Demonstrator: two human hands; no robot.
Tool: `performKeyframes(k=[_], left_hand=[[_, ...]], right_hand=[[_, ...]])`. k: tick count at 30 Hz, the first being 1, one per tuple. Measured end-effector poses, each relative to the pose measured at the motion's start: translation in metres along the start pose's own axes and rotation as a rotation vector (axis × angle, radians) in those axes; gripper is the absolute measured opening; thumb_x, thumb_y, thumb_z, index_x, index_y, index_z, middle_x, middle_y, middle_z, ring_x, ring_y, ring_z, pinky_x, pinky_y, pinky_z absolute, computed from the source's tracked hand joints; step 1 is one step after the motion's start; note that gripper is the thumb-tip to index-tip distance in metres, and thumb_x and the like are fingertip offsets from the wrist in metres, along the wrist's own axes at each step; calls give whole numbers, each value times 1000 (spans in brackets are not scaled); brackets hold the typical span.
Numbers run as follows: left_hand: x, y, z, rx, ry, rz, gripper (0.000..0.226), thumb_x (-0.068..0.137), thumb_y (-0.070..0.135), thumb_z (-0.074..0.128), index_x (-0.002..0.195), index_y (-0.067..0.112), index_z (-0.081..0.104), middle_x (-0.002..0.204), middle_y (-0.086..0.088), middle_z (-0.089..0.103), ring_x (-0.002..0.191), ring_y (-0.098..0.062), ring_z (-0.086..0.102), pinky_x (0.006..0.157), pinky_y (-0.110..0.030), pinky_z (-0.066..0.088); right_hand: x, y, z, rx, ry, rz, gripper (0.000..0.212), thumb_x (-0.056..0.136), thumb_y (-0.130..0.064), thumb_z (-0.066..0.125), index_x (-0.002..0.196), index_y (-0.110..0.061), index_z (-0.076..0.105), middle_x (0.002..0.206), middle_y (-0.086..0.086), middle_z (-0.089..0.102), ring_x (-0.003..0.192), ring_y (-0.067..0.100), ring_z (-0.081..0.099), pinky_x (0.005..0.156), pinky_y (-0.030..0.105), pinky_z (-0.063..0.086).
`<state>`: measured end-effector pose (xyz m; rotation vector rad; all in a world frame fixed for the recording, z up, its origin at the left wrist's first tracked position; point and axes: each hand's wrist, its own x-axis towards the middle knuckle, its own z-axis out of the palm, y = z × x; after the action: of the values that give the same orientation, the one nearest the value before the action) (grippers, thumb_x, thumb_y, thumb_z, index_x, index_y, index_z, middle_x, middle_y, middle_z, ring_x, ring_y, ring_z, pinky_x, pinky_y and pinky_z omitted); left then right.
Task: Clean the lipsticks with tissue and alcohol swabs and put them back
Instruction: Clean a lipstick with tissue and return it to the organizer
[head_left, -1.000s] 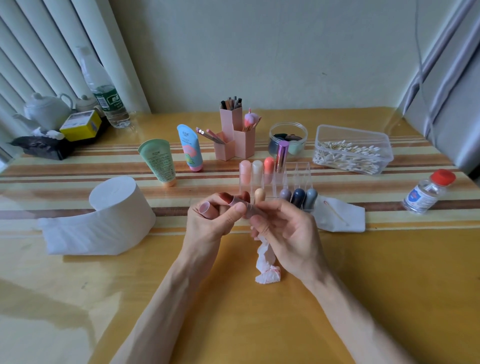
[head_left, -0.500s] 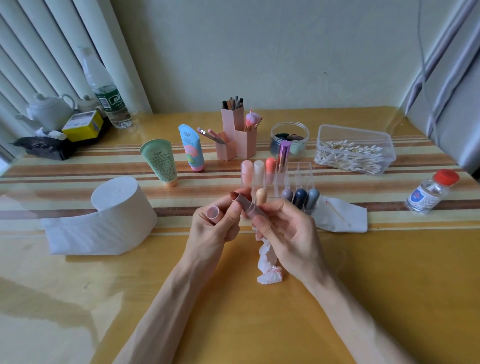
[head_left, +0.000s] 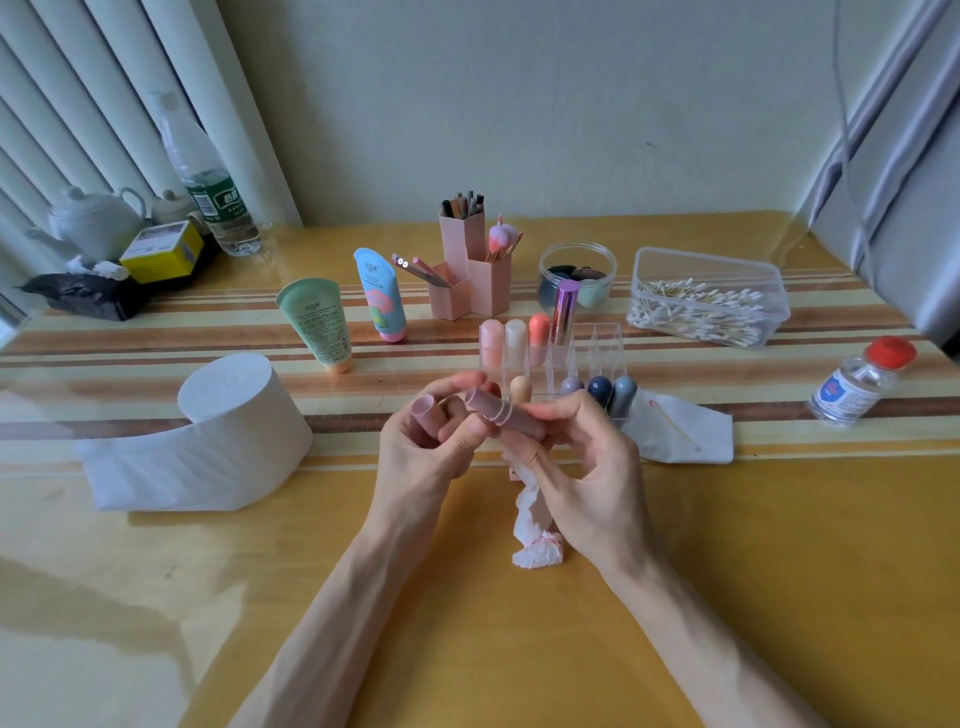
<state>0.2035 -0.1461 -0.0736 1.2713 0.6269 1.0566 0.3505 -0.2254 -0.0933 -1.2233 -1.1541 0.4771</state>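
- the lipstick (head_left: 498, 410) is being held above the counter (head_left: 779, 571), just in front of the rack (head_left: 597, 343), with its open end being pointed at the left hand (head_left: 426, 457).
- the cap (head_left: 423, 409) is being pinched in the left hand's curled fingers, just beside the tube but not on it.
- the tube body is being gripped by the right hand (head_left: 587, 478) between thumb and curled fingers, and a stained tissue (head_left: 535, 525) is being trapped under that palm, hanging toward the counter.
- recapping is being judged as the step in hand. the cap mouth is best being lined up square with the tube end and pushed straight on, the tissue being kept clear of the seam.
- both forearms are being angled inward, the hands being brought together at the middle.
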Motion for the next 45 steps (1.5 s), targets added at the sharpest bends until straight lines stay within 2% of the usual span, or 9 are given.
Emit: performKeyframes(k=[3,7,10,14,22,35,39,42,45], left_hand=[[1,5,0,-125,-65,-98,72,90,69,61,145,22,57,80,-2,29,62,-13,24,54,-24,22],[-3,9,-2,-85,-71,-97,49,103,38,43,150,27,52,93,-6,30,68,-15,27,58,-31,21],[-7,7,-4,60,-59,27,38,111,27,45,147,19,55,92,1,49,67,-14,38,59,-30,26],[-8,10,-3,22,-4,47,29,99,19,57,122,0,54,81,4,61,61,-12,45,58,-17,42],[-7,7,-5,89,24,101,28,91,12,74,115,5,63,86,-3,71,59,-20,54,55,-22,46],[-6,-4,-3,127,109,146,31,80,12,83,97,-4,62,94,-11,76,50,-24,56,51,-31,51],[-6,-6,-2,155,105,149,28,79,14,84,98,2,66,96,-12,77,52,-26,58,52,-33,52],[-3,-5,3,199,93,183,26,82,14,85,104,12,71,96,-9,77,71,-29,68,64,-39,55],[3,-1,12,380,96,261,27,83,20,86,107,27,75,95,2,76,81,-15,63,70,-37,49]], right_hand=[[4,-3,-5,18,87,0,19,93,-23,78,109,-17,71,99,-7,77,95,22,76,86,44,61],[5,-4,-10,46,116,3,19,94,-20,74,113,-15,72,101,-9,78,94,14,77,85,29,60],[5,-6,-10,31,103,-8,20,93,-21,74,113,-18,73,101,-16,78,95,11,77,85,27,60],[5,-1,-11,-11,94,-31,23,94,-20,76,117,-14,74,106,-11,78,101,18,76,90,39,61],[5,1,-11,-102,39,-115,25,91,-17,81,116,-14,75,104,-5,76,93,20,72,83,28,57],[4,3,-12,-104,44,-82,26,85,-22,85,110,-15,80,100,-9,78,93,17,74,84,32,60],[4,4,-14,-118,56,-89,27,83,-28,85,107,-16,80,98,-11,78,92,16,75,83,29,59],[5,3,-15,-136,61,-55,27,84,-29,85,107,-16,80,94,-13,78,89,14,74,81,25,59],[7,3,-17,-193,68,-24,27,85,-21,87,110,-20,78,94,-16,77,87,11,74,81,28,60]])
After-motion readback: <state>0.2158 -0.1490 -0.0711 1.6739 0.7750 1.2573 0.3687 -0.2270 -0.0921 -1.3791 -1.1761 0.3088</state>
